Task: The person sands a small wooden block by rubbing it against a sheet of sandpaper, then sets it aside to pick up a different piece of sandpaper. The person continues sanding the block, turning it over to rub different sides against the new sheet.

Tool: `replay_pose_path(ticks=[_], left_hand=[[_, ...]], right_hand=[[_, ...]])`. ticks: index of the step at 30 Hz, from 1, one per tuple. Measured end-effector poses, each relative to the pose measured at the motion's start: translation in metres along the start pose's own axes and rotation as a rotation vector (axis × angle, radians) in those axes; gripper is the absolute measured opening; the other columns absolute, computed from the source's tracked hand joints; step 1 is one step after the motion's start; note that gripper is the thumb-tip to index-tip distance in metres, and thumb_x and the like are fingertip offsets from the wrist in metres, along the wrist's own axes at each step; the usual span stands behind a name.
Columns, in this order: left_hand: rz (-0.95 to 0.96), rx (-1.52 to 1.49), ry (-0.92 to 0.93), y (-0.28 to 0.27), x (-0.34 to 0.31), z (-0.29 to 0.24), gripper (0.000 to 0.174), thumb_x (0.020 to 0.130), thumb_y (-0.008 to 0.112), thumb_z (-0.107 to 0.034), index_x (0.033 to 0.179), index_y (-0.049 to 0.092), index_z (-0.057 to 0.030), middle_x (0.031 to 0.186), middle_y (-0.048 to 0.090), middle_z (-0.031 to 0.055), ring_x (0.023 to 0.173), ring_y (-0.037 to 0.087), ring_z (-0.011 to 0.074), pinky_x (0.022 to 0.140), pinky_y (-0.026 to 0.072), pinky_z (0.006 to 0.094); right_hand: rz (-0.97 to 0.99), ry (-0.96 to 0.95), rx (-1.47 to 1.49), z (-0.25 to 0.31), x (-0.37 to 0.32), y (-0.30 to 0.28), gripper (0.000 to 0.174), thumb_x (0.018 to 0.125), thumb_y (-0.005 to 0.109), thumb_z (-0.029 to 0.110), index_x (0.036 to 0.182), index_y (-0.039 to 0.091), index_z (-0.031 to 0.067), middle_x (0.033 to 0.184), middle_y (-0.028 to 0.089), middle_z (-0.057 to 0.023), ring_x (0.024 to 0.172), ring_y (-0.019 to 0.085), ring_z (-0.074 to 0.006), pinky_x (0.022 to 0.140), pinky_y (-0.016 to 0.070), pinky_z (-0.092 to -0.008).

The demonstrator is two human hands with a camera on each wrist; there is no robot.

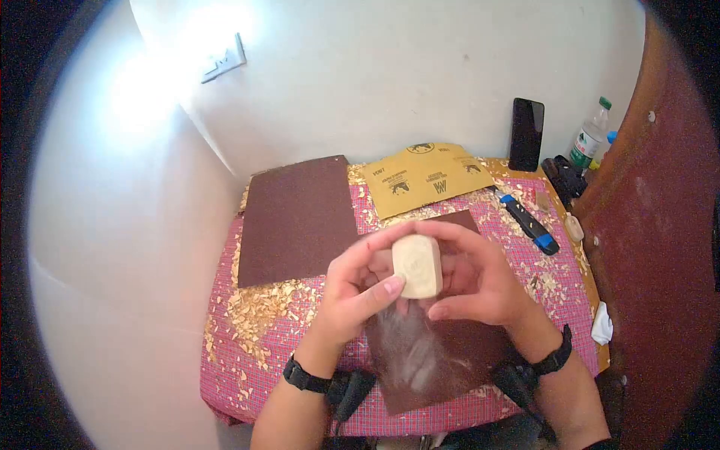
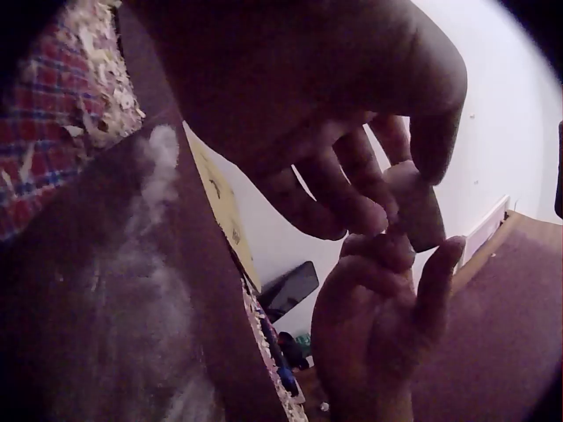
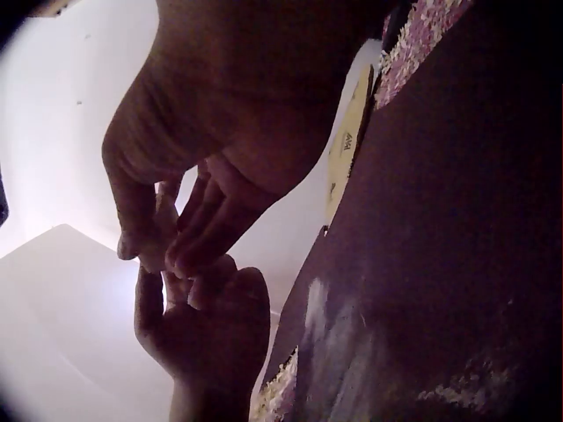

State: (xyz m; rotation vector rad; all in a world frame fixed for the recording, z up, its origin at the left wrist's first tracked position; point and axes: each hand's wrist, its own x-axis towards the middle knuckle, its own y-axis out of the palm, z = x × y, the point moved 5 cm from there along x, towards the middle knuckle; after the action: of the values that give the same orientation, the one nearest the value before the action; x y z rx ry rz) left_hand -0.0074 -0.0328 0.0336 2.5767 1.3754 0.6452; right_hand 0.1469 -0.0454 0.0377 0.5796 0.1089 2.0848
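A pale, rounded wooden block (image 1: pixel 417 266) is held up between both hands over a dark brown sheet of sandpaper (image 1: pixel 465 356). My left hand (image 1: pixel 360 281) grips its left side, thumb at the lower left corner and fingers behind. My right hand (image 1: pixel 480 281) has its fingers curled at the block's right side and back, its thumb held a little off the front face. In the left wrist view the block (image 2: pixel 418 207) shows between the fingers of the two hands. Pale dust streaks the sandpaper below.
Another brown sandpaper sheet (image 1: pixel 296 217) lies at left, a yellow-backed one (image 1: pixel 424 180) behind. Wood shavings (image 1: pixel 259 319) litter the checked cloth (image 1: pixel 225 375). At right are a utility knife (image 1: pixel 529 223), a small pale piece (image 1: pixel 574 227), a phone (image 1: pixel 526 135) against the wall and a bottle (image 1: pixel 591 135).
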Motion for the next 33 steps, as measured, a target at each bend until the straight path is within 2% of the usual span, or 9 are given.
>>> replay_pose_path(ticks=[2,4,7,14,17,19,22,29,33], left_hand=[[-0.026,0.014,0.014,0.003,0.002,0.004,0.06,0.085,0.066,-0.005,0.138,0.039,0.0023,0.11,0.063,0.0124,0.091,0.062,0.0151,0.068,0.0512,0.0257],[-0.079,0.053,0.059,0.003,0.003,0.005,0.055,0.086,0.066,-0.006,0.134,0.039,0.0015,0.099,0.065,0.0105,0.085,0.063,0.0141,0.066,0.0517,0.025],[-0.088,0.127,0.091,-0.001,0.003,0.005,0.051,0.085,0.068,-0.006,0.129,0.042,0.0015,0.093,0.064,0.0089,0.08,0.062,0.013,0.065,0.0516,0.0241],[-0.077,0.2,0.172,-0.006,0.003,0.003,0.05,0.085,0.068,-0.007,0.129,0.046,0.0029,0.088,0.064,0.0079,0.073,0.062,0.0123,0.064,0.051,0.0242],[-0.037,0.138,0.16,-0.007,0.003,0.007,0.047,0.088,0.065,-0.009,0.13,0.048,0.004,0.086,0.064,0.0074,0.07,0.061,0.0125,0.062,0.0501,0.025],[-0.086,0.132,0.122,-0.009,0.003,0.01,0.043,0.091,0.06,-0.009,0.131,0.05,0.0045,0.085,0.064,0.0071,0.068,0.06,0.0124,0.061,0.0492,0.0256],[-0.093,0.203,0.107,-0.01,0.005,0.01,0.042,0.092,0.057,-0.005,0.132,0.05,0.0041,0.084,0.064,0.0065,0.066,0.06,0.0122,0.061,0.049,0.0248],[-0.131,0.281,0.076,-0.01,0.006,0.012,0.042,0.091,0.059,-0.004,0.132,0.052,0.0019,0.084,0.064,0.0048,0.065,0.059,0.01,0.058,0.048,0.0231],[-0.125,0.31,0.101,-0.01,0.007,0.01,0.042,0.091,0.06,-0.004,0.131,0.053,0.0015,0.081,0.063,0.0032,0.065,0.058,0.0091,0.058,0.0481,0.0231]], right_hand=[[-0.01,0.04,0.069,-0.002,0.0,0.0,0.076,0.072,0.076,-0.008,0.138,0.041,0.0045,0.121,0.059,-0.0123,0.108,0.061,-0.0212,0.088,0.0537,-0.0349],[-0.038,-0.044,-0.083,0.001,0.003,-0.003,0.077,0.071,0.076,-0.008,0.139,0.04,0.0053,0.122,0.057,-0.0101,0.11,0.059,-0.0206,0.087,0.0541,-0.0347],[-0.02,-0.05,-0.174,0.0,0.001,-0.009,0.074,0.072,0.075,-0.008,0.136,0.041,0.0057,0.123,0.056,-0.0091,0.112,0.058,-0.0207,0.087,0.0541,-0.0348],[-0.057,-0.01,-0.161,0.002,0.0,-0.007,0.069,0.072,0.074,-0.009,0.133,0.042,0.0051,0.123,0.055,-0.0107,0.113,0.058,-0.0219,0.088,0.0541,-0.0347],[-0.015,0.018,-0.095,-0.001,0.002,-0.009,0.07,0.073,0.071,-0.011,0.134,0.041,0.004,0.124,0.055,-0.0115,0.115,0.056,-0.0226,0.09,0.0531,-0.0358],[0.026,-0.083,-0.071,-0.001,0.003,-0.011,0.069,0.075,0.068,-0.012,0.136,0.04,0.0027,0.126,0.054,-0.0117,0.118,0.054,-0.0227,0.094,0.051,-0.037],[0.022,-0.071,-0.132,-0.001,0.004,-0.013,0.069,0.076,0.066,-0.012,0.138,0.039,0.0024,0.128,0.053,-0.0116,0.119,0.054,-0.0223,0.097,0.049,-0.0368],[0.012,-0.09,-0.099,-0.005,0.005,-0.018,0.069,0.077,0.065,-0.012,0.14,0.039,0.0024,0.131,0.052,-0.0116,0.12,0.053,-0.0222,0.1,0.0464,-0.0365],[0.001,-0.029,-0.125,-0.004,0.004,-0.017,0.071,0.078,0.065,-0.011,0.141,0.037,0.0026,0.131,0.052,-0.0129,0.12,0.053,-0.0222,0.1,0.0454,-0.0367]])
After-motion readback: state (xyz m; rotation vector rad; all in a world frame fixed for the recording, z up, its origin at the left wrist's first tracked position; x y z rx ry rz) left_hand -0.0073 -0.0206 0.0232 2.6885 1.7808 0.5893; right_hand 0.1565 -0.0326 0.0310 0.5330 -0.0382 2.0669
